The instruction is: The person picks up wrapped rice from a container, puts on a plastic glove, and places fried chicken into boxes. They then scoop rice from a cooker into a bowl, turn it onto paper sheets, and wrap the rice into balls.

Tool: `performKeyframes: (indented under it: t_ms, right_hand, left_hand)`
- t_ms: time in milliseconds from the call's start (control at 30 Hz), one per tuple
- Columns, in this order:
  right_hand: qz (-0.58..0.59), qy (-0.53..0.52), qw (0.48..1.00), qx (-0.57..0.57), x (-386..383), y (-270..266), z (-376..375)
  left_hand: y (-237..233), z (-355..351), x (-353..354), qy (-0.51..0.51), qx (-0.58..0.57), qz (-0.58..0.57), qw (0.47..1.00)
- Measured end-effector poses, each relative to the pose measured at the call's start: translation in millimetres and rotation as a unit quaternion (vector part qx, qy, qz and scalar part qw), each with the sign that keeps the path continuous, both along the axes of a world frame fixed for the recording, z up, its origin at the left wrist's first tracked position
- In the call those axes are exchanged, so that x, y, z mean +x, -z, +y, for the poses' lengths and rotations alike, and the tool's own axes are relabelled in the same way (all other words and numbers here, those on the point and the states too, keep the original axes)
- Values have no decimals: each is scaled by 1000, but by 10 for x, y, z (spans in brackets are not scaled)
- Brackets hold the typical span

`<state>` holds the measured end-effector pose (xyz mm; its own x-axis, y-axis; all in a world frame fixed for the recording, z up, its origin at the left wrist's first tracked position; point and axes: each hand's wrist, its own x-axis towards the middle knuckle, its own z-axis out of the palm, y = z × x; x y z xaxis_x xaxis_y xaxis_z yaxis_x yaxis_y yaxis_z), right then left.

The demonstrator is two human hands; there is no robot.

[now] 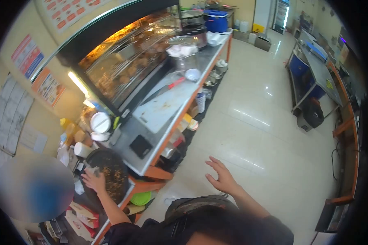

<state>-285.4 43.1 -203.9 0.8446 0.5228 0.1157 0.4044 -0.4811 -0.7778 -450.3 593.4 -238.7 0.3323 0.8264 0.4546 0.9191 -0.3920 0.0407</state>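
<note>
My left hand (93, 179) reaches over the rim of a round dark pan (116, 173) that has brown bits scattered in it. Its fingers are at a small greyish, clear-looking item (93, 170), too small to make out. Out over the floor, my right hand (222, 175) hangs in the air, fingers apart, holding nothing. A black flat device (140, 146) lies on the metal counter (124, 139) beyond the pan. Farther along, a knife with a red handle (176, 83) rests on a white cutting board (163, 107).
A lit glass display case (126, 61) stands along the counter's back. White tubs (100, 122) are near the wall. A green bowl (141, 198) sits below the counter's end. Across the tiled floor (229, 134) are a metal table (323, 73) and a black bin (310, 116).
</note>
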Motion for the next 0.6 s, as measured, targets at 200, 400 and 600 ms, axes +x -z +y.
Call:
performKeyframes:
  t_ms: [200, 400, 600]
  right_hand:
    - [-105, 212, 969, -74, 437, 228, -2196]
    - [15, 225, 973, -51, 1227, 386, -3298]
    - [129, 319, 936, -81, 2562, 2839, -4223]
  left_hand:
    - [446, -1152, 629, 53, 5, -126, 991]
    - [788, -2804, 1898, 282, -102, -156, 941]
    - [1165, -3936, 3253, 430, -212, -133, 867]
